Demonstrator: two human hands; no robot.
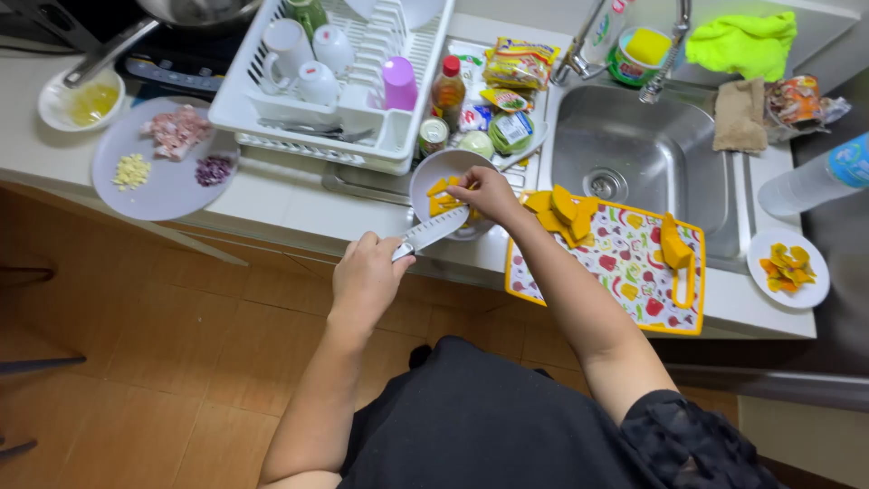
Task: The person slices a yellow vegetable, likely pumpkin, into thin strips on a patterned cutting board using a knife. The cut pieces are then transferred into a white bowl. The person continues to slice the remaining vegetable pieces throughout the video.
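While the left hand [365, 279] grips the knife [431, 231] over the bowl [425, 186], right hand [489, 192] fingers pinch pumpkin pieces [444, 195] off its blade.

Knife [431, 230] handle hidden inside left hand [365, 281]. Bowl [433, 172] partly covered by right hand [489, 192]. Pan [195, 11] and bottle [815, 181] cut by edges. Rack [272, 127] top cut off.
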